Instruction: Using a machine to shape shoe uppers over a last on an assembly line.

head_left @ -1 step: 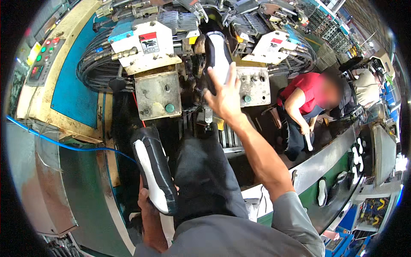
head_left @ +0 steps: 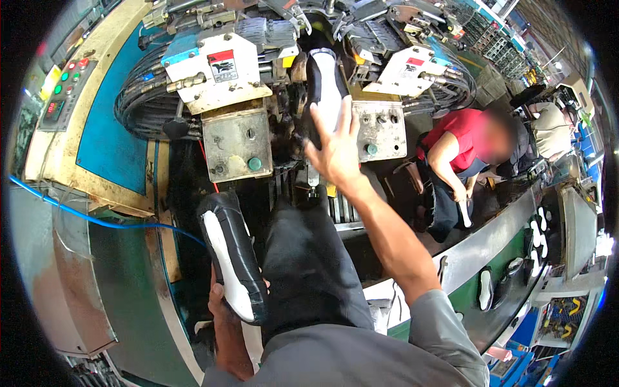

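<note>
Right hand [head_left: 336, 149] spread flat against a glossy black-and-white shoe [head_left: 324, 87] clamped in the grey metal press [head_left: 238, 138]; left hand [head_left: 222, 303] gripping a second shoe [head_left: 232, 258], sole-up — smooth white rubber, black upper. Cluttered factory floor, green conveyor [head_left: 516, 258] at right.

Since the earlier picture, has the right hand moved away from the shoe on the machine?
No. The right hand lies on the shoe, same place beside the green button.
</note>
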Motion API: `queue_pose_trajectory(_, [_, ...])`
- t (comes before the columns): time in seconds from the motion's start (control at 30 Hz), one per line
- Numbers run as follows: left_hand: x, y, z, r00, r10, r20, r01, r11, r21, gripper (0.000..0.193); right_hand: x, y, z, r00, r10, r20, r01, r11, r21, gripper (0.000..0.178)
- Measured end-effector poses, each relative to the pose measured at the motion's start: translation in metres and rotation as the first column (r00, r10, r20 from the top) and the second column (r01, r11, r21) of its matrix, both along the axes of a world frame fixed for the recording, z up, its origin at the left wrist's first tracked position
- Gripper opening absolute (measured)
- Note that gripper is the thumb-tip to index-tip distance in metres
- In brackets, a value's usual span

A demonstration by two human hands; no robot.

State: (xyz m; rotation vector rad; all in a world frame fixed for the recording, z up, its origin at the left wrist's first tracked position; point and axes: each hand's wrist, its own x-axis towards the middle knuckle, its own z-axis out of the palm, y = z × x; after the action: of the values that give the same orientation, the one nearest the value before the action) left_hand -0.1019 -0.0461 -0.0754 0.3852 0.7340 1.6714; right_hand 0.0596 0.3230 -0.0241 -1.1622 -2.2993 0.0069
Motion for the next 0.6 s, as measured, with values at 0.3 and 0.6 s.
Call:
queue_pose_trajectory(0.3, [0.018, 0.030, -0.004, 0.996, 0.054, -0.067, -0.060, 0.993, -0.102, 0.097, -0.017, 0.038, -0.009, 0.991, 0.120, -0.060, -0.113, 0.988, 0.104, 0.091])
queue_pose_trajectory(0.6, [0.021, 0.108, 0.012, 0.949, -0.030, -0.313, -0.045, 0.972, -0.231, 0.109, -0.060, 0.155, 0.004, 1.000, 0.014, 0.025, -0.019, 0.967, 0.255, 0.085])
